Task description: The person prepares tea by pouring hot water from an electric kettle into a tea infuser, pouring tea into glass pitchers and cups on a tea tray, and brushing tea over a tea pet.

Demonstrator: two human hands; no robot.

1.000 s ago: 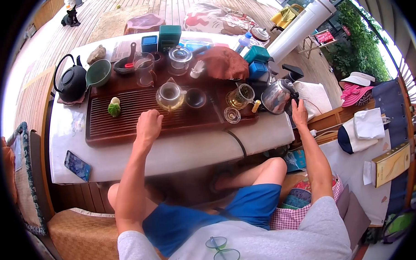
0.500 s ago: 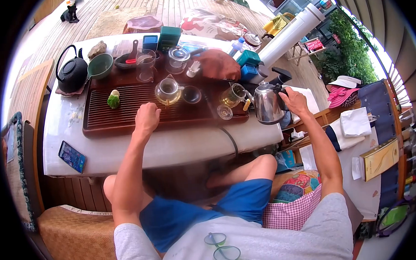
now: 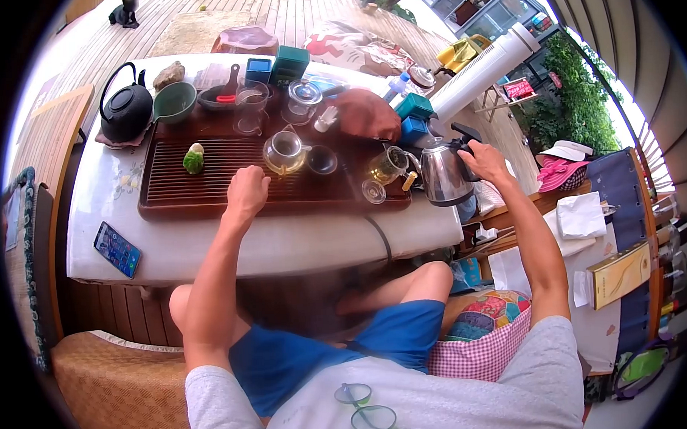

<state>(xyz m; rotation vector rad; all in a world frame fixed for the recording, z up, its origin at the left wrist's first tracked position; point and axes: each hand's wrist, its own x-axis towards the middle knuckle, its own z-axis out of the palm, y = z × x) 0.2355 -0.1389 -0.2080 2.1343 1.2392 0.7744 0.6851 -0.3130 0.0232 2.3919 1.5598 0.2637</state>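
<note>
My right hand [image 3: 484,162] is wrapped round the black handle of a steel electric kettle [image 3: 442,175], which is near the right end of the dark wooden tea tray [image 3: 233,207]. Beside the kettle stands a glass pitcher [image 3: 388,166] of yellowish liquid, with a small glass cup [image 3: 373,190] in front of it. My left hand [image 3: 248,190] is curled into a loose fist at the tray's front edge, with nothing visible in it. Just beyond it sit a glass teapot [image 3: 284,152] and a dark cup [image 3: 322,160]. A green-and-white cabbage-shaped figure [image 3: 194,159] rests on the slats to the left.
A black iron teapot [image 3: 126,112], a green bowl [image 3: 175,105] and a glass jug [image 3: 251,112] stand along the back. The brown cloth [image 3: 366,115] lies near green boxes. A phone [image 3: 118,249] lies on the table's front left. My crossed legs are below the edge.
The whole view has shifted slightly with my head. Relative to the tray, both hands and the kettle stay in nearly the same places; my right hand keeps its grip on the handle.
</note>
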